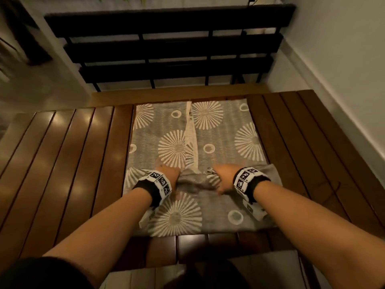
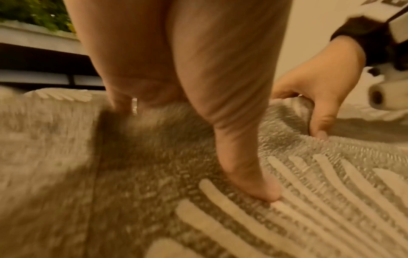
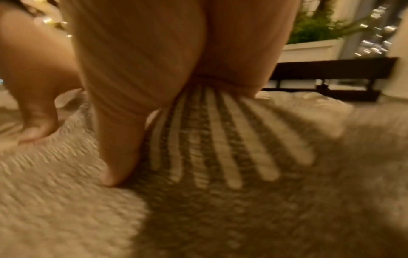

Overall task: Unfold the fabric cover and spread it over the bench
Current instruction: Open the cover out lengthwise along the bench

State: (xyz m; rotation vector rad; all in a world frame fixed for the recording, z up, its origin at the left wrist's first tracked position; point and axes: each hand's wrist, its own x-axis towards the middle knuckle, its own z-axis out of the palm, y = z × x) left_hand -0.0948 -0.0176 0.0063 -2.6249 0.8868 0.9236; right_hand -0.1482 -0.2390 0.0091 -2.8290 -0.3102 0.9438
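Observation:
The grey fabric cover (image 1: 208,126) with white sunburst and ring prints lies partly folded on the middle of the brown slatted wooden bench (image 1: 62,155). A pale lace strip runs down its centre. My left hand (image 1: 169,176) and right hand (image 1: 220,179) sit close together at the cover's near-middle, each pinching a raised, bunched fold between them. In the left wrist view the left hand (image 2: 194,78) has its thumb pressed into the fabric cover (image 2: 309,200), and the right hand (image 2: 318,83) grips the ridge. The right wrist view shows the right hand (image 3: 154,52) on the fabric cover (image 3: 220,139), blurred.
Bare bench slats show to the left and right (image 1: 302,142) of the cover. Behind the bench stands a black slatted rack (image 1: 166,46). A white wall (image 1: 343,69) closes the right side. A white planter (image 3: 311,49) with green plants sits beyond the rack.

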